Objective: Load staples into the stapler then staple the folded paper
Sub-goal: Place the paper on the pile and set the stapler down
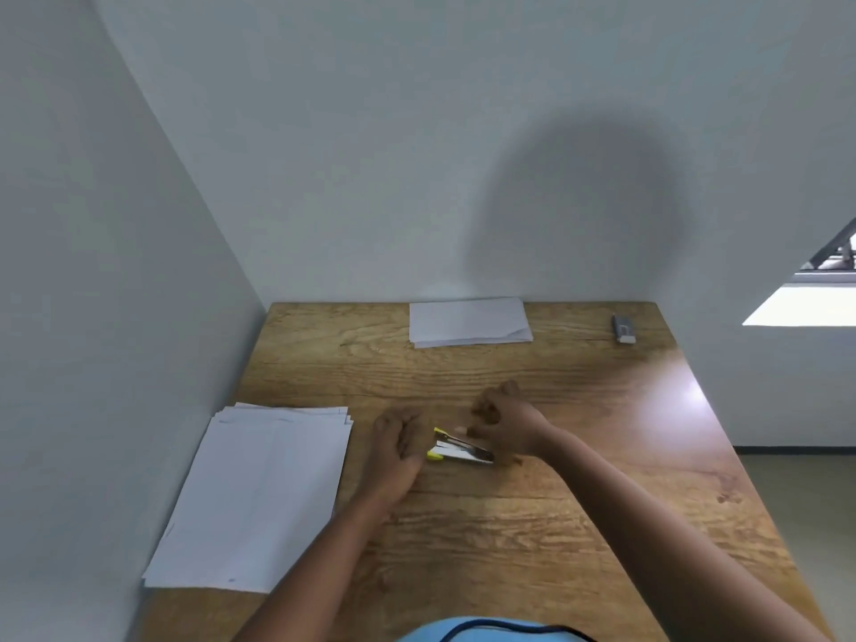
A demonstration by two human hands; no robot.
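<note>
A small yellow and metal stapler (pixel 456 449) lies on the wooden table (pixel 579 456), hinged apart with its metal parts showing. My left hand (pixel 396 444) rests against its yellow end, fingers curled. My right hand (pixel 502 421) is at its metal end, fingers pinched together near the top arm; a small pale thing shows at the fingertips, too small to name. A folded white paper (pixel 468 322) lies at the table's far edge. A small grey and white box (pixel 624 329), perhaps staples, sits at the far right.
A stack of white sheets (pixel 259 493) lies at the left of the table beside the left wall. White walls close the table at the back and left. The table's right edge drops to the floor.
</note>
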